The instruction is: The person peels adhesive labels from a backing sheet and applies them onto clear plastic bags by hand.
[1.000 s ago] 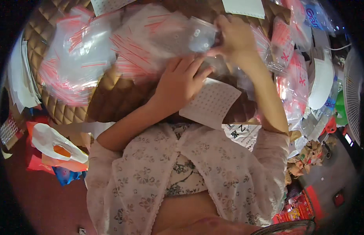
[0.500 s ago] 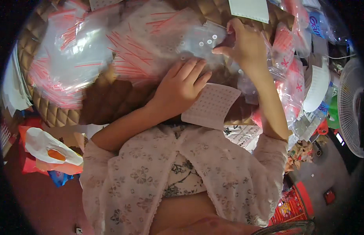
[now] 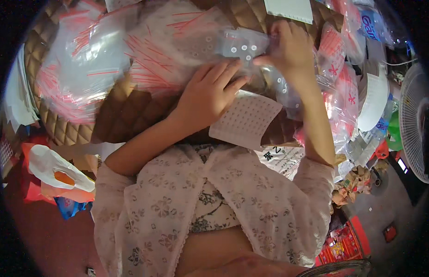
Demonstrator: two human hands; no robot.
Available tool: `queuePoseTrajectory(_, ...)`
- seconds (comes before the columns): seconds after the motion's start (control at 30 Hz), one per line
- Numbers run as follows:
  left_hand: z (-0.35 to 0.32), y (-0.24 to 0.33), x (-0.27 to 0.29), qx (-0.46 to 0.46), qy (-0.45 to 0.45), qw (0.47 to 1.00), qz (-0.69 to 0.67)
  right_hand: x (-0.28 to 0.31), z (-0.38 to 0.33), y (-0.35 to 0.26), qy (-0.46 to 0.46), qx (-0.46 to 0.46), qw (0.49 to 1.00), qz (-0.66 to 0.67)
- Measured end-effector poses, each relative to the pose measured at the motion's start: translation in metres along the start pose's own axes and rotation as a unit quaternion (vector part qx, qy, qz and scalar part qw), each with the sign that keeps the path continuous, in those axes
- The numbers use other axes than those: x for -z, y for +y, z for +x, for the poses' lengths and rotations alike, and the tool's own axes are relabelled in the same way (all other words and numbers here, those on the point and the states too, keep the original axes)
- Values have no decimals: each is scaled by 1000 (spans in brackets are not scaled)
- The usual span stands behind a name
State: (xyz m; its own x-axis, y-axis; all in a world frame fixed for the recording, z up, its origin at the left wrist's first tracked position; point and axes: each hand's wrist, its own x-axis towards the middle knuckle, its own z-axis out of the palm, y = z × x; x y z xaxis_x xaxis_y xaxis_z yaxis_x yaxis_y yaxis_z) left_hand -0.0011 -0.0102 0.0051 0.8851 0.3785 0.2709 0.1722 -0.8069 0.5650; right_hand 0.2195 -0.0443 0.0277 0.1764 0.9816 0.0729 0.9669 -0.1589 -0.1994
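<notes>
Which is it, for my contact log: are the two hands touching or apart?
Apart: the head view shows a gap, with the clear bag visible between the left hand and right hand.

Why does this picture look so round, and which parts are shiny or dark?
Head view: the fisheye lens leaves black corners; head view: white glare shines on the clear bags; head view: shadow darkens the brown quilted cover beside the left forearm.

White round fan [image 3: 414,124], far right. Crumpled brown paper [image 3: 355,185], right. Red printed packaging [image 3: 340,242], lower right. White paper sheets [image 3: 21,102], layered, far left. Blue packet [image 3: 69,207], just below white-and-orange bag [image 3: 47,159], left.
</notes>
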Motion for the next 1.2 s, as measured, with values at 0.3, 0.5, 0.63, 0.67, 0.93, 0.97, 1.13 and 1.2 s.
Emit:
queuePoseTrajectory(0.3, -4, 4, 3, 3, -24, 998, 52, 24, -8, -26, -61, 26, 989, 134)
queuePoseTrajectory(0.5, -7, 2, -1, -21, -15, 998, 52, 0, -16, -51, -29, 64, 996, -57)
queuePoseTrajectory(0.63, -6, 3, 4, -23, -6, 1000, -5, -1, -21, -42, -15, 13, 995, -101)
queuePoseTrajectory(0.67, -6, 3, 6, -16, -2, 999, -31, 3, -20, -36, -21, -24, 996, -88)
queuePoseTrajectory(0.93, -17, 14, 37, 256, 50, 893, -368, 61, -68, -42, -215, -79, 877, 423)
queuePoseTrajectory(0.97, -20, 14, 35, 252, 47, 894, -366, 63, -73, -47, -233, -113, 859, 441)
queuePoseTrajectory(1.13, -26, 12, 35, 358, 64, 860, -359, 44, -100, -48, -171, -158, 866, 443)
queuePoseTrajectory(1.2, -28, 14, 34, 377, 67, 835, -394, 45, -104, -48, -171, -152, 866, 444)
